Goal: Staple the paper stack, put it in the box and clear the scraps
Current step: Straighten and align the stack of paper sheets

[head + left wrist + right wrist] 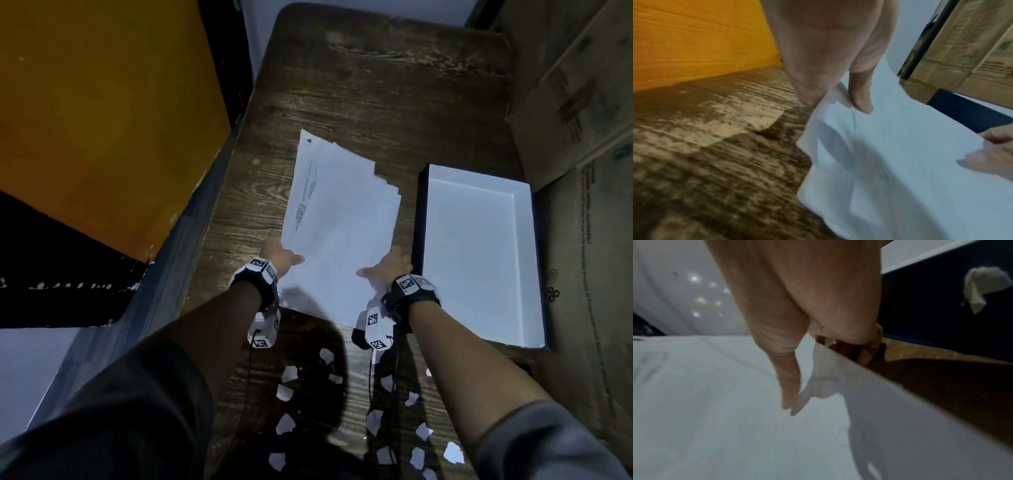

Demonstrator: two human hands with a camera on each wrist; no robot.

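Observation:
A white paper stack [339,226], its sheets fanned at the far right corner, is lifted at the near end above the wooden table [376,96]. My left hand [279,257] pinches its left edge, thumb [861,100] on top and fingers below. My right hand [390,265] pinches the right edge, thumb [787,386] on top, fingers [865,355] under the paper stack [715,402]. An open box [479,253], white inside with dark blue walls, lies just right of the stack. Several torn white scraps [373,419] lie scattered on the near part of the table.
An orange panel [102,113] stands to the left of the table. Brown cardboard cartons [582,120] rise at the right, close behind the box. A dark object [358,337] peeks out under the stack's near right corner.

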